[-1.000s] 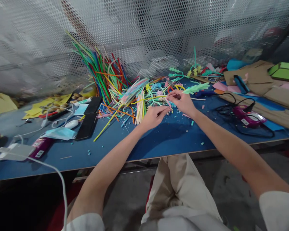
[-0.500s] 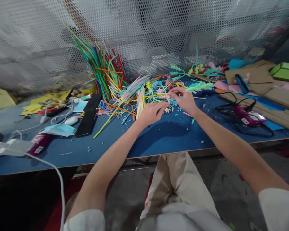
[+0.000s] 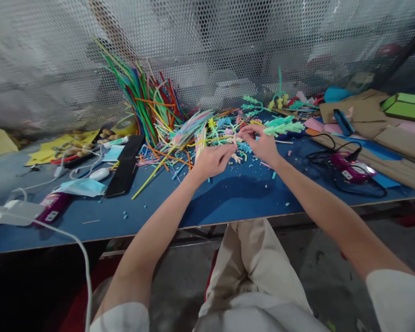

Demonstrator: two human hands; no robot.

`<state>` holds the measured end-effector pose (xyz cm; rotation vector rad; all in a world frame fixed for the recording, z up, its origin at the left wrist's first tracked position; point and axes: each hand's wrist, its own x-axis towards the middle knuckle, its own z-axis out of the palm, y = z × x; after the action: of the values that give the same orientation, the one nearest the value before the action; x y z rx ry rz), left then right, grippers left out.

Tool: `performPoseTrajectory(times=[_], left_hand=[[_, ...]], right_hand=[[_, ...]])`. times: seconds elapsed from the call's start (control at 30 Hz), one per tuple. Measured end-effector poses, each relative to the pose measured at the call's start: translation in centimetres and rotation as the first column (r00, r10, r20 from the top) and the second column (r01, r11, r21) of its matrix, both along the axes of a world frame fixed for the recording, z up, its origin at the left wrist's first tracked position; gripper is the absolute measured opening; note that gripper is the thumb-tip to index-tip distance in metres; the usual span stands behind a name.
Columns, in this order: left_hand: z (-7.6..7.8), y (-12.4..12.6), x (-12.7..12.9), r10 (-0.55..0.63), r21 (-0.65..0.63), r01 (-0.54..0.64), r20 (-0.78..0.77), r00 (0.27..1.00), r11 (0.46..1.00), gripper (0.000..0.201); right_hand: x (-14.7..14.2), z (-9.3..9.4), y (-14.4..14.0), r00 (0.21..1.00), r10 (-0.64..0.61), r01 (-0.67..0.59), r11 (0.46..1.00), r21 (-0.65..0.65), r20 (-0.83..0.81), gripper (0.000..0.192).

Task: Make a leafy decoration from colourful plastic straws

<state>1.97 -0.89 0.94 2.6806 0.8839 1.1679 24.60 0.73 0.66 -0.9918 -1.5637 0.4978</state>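
Observation:
My left hand [image 3: 212, 160] and my right hand [image 3: 261, 143] meet over a heap of coloured straws and cut straw pieces [image 3: 207, 133] on the blue table [image 3: 228, 193]. My right hand pinches the stem of a pale green fringed straw piece [image 3: 282, 127] that sticks out to the right. My left hand's fingertips pinch a small pale straw bit at the heap's near edge; what exactly it holds is too small to tell. A tall bundle of long coloured straws [image 3: 143, 99] leans against the mesh wall behind the heap.
A purple glue gun [image 3: 351, 168] with black cable lies right of my hands. Cardboard sheets [image 3: 376, 120] and a green box [image 3: 406, 105] sit far right. Left are black phones [image 3: 126, 163], a blue face mask [image 3: 81, 186], a white charger [image 3: 15, 212] and yellow paper [image 3: 58, 147].
Both hands have lifted slightly and drawn together over the heap. The green fringed piece has moved a little with my right hand.

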Motion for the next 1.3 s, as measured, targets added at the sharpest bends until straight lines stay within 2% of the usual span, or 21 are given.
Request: performPoseTrajectory(times=[0.1,0.17,0.27,0.33,0.4,0.47,0.53,0.57,0.63,0.7,0.77,0.87,0.93,0.97,1.03,1.1,1.2,1.3], left_hand=[[-0.5,1.0,0.2,-0.046,-0.069,0.034,-0.178,0.983,0.997,0.043],[-0.4,2.0,-0.2,-0.017,-0.155,-0.011,-0.182,0.983,0.988,0.042],[0.3,2.8,-1.1,0.088,-0.244,-0.083,0.010,0.996,0.966,0.041],[0.7,2.3,-1.4,0.150,-0.251,-0.104,0.173,0.973,0.962,0.045],[0.9,1.3,-1.2,0.128,-0.194,-0.085,0.225,0.966,0.977,0.048],[0.8,0.2,-0.6,0.017,-0.108,-0.009,0.073,0.997,0.994,0.044],[0.5,-0.2,0.0,-0.045,-0.085,0.032,-0.161,0.986,0.996,0.038],[0.3,-0.2,0.1,-0.031,-0.093,0.008,-0.249,0.968,0.996,0.036],[0.0,0.5,0.1,0.094,-0.103,-0.134,-0.325,0.941,0.986,0.035],[-0.1,1.5,-0.5,0.264,-0.090,-0.301,-0.287,0.921,0.949,0.033],[0.1,2.2,-1.3,0.374,-0.097,-0.393,-0.170,0.912,0.914,0.033],[0.6,1.9,-1.7,0.383,-0.150,-0.373,0.049,0.922,0.916,0.044],[0.7,1.1,-1.3,0.309,-0.140,-0.292,0.115,0.944,0.946,0.049],[0.6,0.6,-0.9,0.246,-0.115,-0.234,0.098,0.964,0.965,0.049],[0.1,-0.1,-0.1,0.106,-0.066,-0.108,-0.040,0.994,0.992,0.045],[-0.5,-0.1,0.6,0.072,-0.060,-0.087,-0.214,0.974,0.994,0.038],[-0.9,1.1,0.4,0.207,-0.093,-0.250,-0.333,0.920,0.964,0.033],[-0.3,2.4,-0.9,0.322,-0.171,-0.365,-0.235,0.917,0.915,0.032]], right_hand=[[0.2,-0.4,0.3,0.993,0.074,-0.077,0.997,-0.031,-0.090,0.043],[0.6,-0.6,0.4,0.982,0.159,-0.166,0.983,-0.072,-0.099,0.046],[1.0,-0.6,0.3,0.969,0.248,-0.249,0.964,-0.093,-0.016,0.043],[1.0,-0.4,0.1,0.976,0.211,-0.208,0.976,-0.059,0.055,0.038],[0.9,-0.3,0.1,0.990,0.109,-0.109,0.994,-0.004,0.093,0.037],[0.7,-0.4,0.2,0.996,0.040,-0.043,0.998,0.039,0.082,0.037],[0.7,-0.6,0.4,0.998,0.053,-0.054,0.997,0.051,0.027,0.035],[0.7,-0.8,0.4,0.997,0.079,-0.078,0.996,0.047,-0.009,0.034],[0.8,-1.0,0.4,0.989,0.133,-0.131,0.991,0.024,-0.068,0.032],[0.8,-1.1,0.3,0.985,0.159,-0.160,0.987,-0.002,-0.062,0.032],[0.9,-0.9,0.1,0.988,0.151,-0.151,0.988,-0.009,0.023,0.033],[0.9,-0.3,0.1,0.983,0.063,-0.074,0.996,0.057,0.171,0.035],[1.0,-0.1,0.2,0.982,-0.013,-0.008,0.993,0.114,0.188,0.036],[1.0,0.0,0.2,0.984,-0.045,0.023,0.991,0.128,0.170,0.037],[1.1,0.0,0.3,0.991,-0.078,0.065,0.991,0.119,0.109,0.040],[1.2,-0.2,0.3,0.998,-0.050,0.047,0.996,0.073,0.047,0.042],[1.3,-0.5,0.3,0.994,0.106,-0.106,0.994,-0.010,0.027,0.041],[1.4,-0.6,0.3,0.974,0.202,-0.199,0.979,-0.042,0.102,0.038]])
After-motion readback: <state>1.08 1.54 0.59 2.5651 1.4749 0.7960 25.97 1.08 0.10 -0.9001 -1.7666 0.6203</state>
